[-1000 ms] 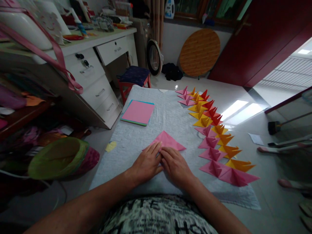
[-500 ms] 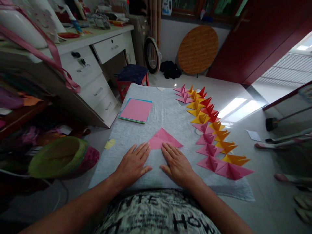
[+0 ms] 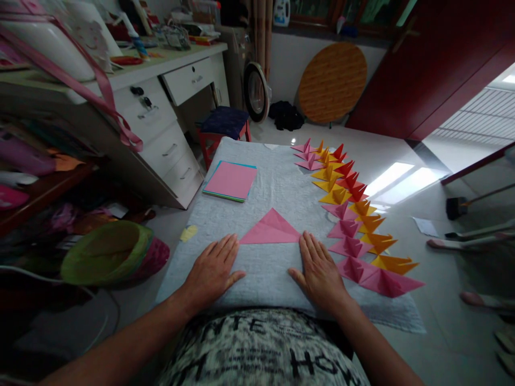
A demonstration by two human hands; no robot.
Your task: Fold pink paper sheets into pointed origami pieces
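Note:
A pink sheet of origami paper [image 3: 272,228], folded into a triangle, lies flat on the cloth-covered table [image 3: 257,279] with its point facing away from me. My left hand [image 3: 215,267] rests flat by the triangle's left corner, fingers stretched out. At the opposite corner lies my right hand [image 3: 321,268], also flat, its fingertips touching or just beside the paper. A stack of square paper [image 3: 230,181], pink on top, sits at the far left. Rows of folded paper cranes [image 3: 350,246] in pink, yellow and red line the right side.
A yellow patch [image 3: 189,233] marks the cloth's left edge. Left of the table stands a green-rimmed bin [image 3: 107,252], with a white desk [image 3: 148,120] behind it. A stool [image 3: 224,124] is beyond the far edge. A round wooden board [image 3: 333,82] leans against the wall.
My right hand has slid right, from the middle of the triangle's near edge to its right corner. My left hand has shifted slightly left. The view has turned a little.

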